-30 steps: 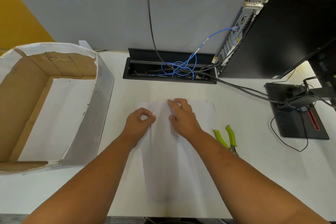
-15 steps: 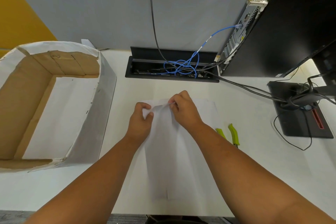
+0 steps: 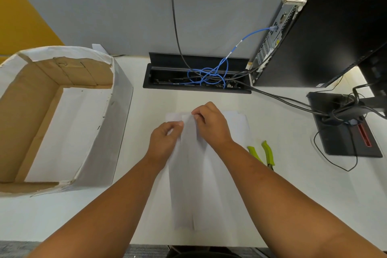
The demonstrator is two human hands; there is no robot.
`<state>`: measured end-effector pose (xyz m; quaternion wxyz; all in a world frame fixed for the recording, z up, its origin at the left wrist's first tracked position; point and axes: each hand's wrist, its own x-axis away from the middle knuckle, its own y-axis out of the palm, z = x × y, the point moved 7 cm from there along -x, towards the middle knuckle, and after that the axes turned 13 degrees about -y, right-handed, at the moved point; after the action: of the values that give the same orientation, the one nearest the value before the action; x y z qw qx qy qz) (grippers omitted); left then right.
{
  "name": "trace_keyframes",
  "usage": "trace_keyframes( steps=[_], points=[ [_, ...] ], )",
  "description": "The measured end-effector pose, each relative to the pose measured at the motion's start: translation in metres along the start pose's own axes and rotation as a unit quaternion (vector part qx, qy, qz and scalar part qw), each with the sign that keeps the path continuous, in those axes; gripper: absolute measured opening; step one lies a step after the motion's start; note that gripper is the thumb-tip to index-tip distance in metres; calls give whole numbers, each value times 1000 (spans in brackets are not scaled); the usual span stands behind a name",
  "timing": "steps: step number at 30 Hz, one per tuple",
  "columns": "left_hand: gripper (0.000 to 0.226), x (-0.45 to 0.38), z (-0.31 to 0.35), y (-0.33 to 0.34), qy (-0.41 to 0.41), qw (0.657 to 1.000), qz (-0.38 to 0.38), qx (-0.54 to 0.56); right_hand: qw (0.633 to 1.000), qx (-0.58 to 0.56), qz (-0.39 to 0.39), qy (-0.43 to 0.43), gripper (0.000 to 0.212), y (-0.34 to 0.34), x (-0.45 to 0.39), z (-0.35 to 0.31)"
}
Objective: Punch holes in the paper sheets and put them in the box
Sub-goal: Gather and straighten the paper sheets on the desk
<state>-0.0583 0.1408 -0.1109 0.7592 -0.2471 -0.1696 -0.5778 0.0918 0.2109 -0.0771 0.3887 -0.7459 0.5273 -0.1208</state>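
Currently, both hands work at the far edge of the paper sheets [image 3: 194,184], which lie flat on the desk [image 3: 293,195] and serve here as the reference landmark. The left hand [image 3: 165,138] pinches the far-left part of the top sheet between thumb and fingers; the right hand [image 3: 211,123] pinches the same far edge just beside it, fingers curled narrowly on the paper. The top sheet appears lifted and folded lengthwise along its middle. Task progress is judged early: no punched holes are visible in the sheets, and the punch pliers [image 3: 263,153], with green handles, lie untouched just right of the sheets. The box [image 3: 117,123] stands well left of the sheets, open at the top; white paper shows on its floor, though whether that is lining or deposited sheets cannot be told. Remaining steps: punching, then transfer to the box. Clearance: open desk lies between sheets and box; beyond the sheets, the cable tray [image 3: 196,77] and trailing cables [image 3: 282,98] limit movement, and the desk's front edge runs close under the forearms.
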Motion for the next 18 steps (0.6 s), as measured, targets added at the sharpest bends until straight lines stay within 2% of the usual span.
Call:
trace_keyframes(
  steps=[4, 8, 14, 18],
  points=[
    [8, 0, 0, 1, -3, 1000, 25, -1, 1000, -7, 2, -19, 13, 0, -3, -6],
    [14, 0, -1, 6, -19, 1000, 0, 25, 999, -11, -9, -39, 17, 0, -2, -8],
    [13, 2, 4, 9, 1, 999, -10, 41, 996, 17, -45, -73, 32, 4, 2, -8],
    [27, 1, 5, 11, -5, 998, -21, 55, 994, 39, -44, -91, 33, 3, 1, -10]
  ],
)
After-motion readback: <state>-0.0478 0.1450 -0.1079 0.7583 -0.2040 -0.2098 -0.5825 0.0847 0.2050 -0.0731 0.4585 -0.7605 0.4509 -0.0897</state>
